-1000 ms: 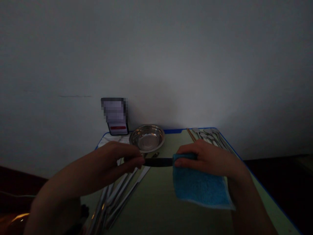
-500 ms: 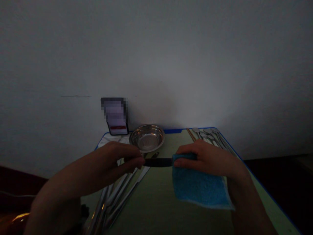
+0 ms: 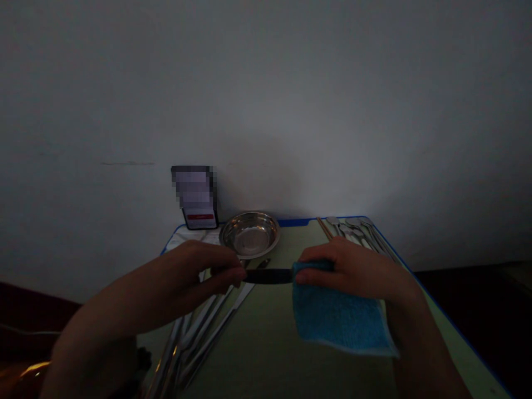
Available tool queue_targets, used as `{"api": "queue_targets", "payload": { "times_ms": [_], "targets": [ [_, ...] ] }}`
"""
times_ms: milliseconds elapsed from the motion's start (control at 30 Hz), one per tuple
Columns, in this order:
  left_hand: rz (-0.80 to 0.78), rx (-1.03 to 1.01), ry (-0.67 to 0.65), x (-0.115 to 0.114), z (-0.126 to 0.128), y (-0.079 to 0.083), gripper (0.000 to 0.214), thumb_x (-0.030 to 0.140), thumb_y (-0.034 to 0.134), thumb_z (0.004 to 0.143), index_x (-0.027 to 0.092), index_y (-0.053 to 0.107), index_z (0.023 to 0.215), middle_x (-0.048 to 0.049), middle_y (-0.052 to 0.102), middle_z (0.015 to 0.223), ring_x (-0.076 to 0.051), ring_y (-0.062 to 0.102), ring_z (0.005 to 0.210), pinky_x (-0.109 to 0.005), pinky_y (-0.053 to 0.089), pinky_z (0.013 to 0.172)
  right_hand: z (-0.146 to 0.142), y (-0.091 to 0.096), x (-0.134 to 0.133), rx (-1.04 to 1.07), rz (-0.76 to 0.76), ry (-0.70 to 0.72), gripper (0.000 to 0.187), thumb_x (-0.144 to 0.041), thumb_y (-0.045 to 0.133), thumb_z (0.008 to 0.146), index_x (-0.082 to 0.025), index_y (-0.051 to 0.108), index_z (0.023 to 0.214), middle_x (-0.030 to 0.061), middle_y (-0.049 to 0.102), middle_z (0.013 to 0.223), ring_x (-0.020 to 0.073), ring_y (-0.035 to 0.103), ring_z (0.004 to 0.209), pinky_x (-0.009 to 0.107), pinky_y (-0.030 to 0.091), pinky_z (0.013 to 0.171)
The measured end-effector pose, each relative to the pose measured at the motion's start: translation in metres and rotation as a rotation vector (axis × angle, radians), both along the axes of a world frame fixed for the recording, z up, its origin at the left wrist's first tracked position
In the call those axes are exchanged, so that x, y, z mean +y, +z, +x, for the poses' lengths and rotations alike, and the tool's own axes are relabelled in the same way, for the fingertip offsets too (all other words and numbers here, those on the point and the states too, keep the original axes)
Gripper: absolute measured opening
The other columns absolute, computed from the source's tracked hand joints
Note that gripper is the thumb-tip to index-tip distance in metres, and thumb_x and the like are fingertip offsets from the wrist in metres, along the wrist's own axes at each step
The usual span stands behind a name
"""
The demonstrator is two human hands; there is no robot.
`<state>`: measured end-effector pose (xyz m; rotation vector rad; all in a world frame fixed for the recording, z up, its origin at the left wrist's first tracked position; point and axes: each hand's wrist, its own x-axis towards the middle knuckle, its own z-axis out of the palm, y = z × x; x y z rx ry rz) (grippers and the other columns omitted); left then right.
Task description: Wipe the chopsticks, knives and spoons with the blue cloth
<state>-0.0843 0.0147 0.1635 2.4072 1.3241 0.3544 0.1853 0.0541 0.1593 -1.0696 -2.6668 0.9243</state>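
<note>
My left hand (image 3: 216,269) is closed, pinching one end of a table knife (image 3: 269,275) held level above the table. Only a flat, dark stretch of the knife shows between my hands. My right hand (image 3: 332,266) grips a blue cloth (image 3: 341,324) folded around the other end, its thumb pressed on the near side. The cloth's loose part hangs below that hand. Beneath my left hand, several knives (image 3: 211,338) lie side by side on the table, partly hidden by the arm.
A shiny metal bowl (image 3: 249,238) stands at the table's back. Left of it, a phone (image 3: 200,216) leans on the wall. Several spoons and forks (image 3: 357,230) lie at the back right beside wooden chopsticks (image 3: 324,228). The green table (image 3: 257,354) has a blue edge.
</note>
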Motion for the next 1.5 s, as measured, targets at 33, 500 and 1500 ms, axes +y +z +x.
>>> {"api": "queue_targets", "payload": {
  "times_ms": [33, 500, 1500],
  "targets": [
    [0.005, -0.002, -0.004, 0.0, 0.0, 0.0, 0.019, 0.037, 0.051, 0.087, 0.026, 0.066, 0.092, 0.0043, 0.07, 0.084, -0.012, 0.063, 0.073, -0.019, 0.045, 0.064, 0.0, 0.0, 0.0, 0.002, -0.002, -0.001, 0.035, -0.049, 0.044, 0.085, -0.022, 0.066, 0.088, -0.0018, 0.061, 0.065, 0.0101, 0.054, 0.058, 0.024, 0.033, 0.054],
    [-0.016, -0.012, -0.023, 0.001, 0.001, 0.0, 0.019, 0.035, 0.05, 0.088, 0.025, 0.065, 0.091, 0.0039, 0.069, 0.081, -0.012, 0.062, 0.071, -0.019, 0.045, 0.063, 0.0, 0.0, 0.0, 0.006, -0.004, 0.003, 0.035, -0.049, 0.045, 0.085, -0.021, 0.066, 0.087, -0.002, 0.06, 0.063, 0.0095, 0.053, 0.057, 0.023, 0.031, 0.052],
    [-0.029, -0.01, 0.031, 0.0, -0.003, 0.003, 0.024, 0.039, 0.049, 0.087, 0.024, 0.068, 0.086, 0.0034, 0.068, 0.071, -0.012, 0.061, 0.063, -0.018, 0.045, 0.058, 0.013, -0.007, 0.006, 0.005, -0.042, -0.05, 0.035, -0.051, 0.048, 0.083, -0.023, 0.067, 0.09, 0.0, 0.067, 0.077, 0.0129, 0.059, 0.068, 0.025, 0.039, 0.06]
  ]
}}
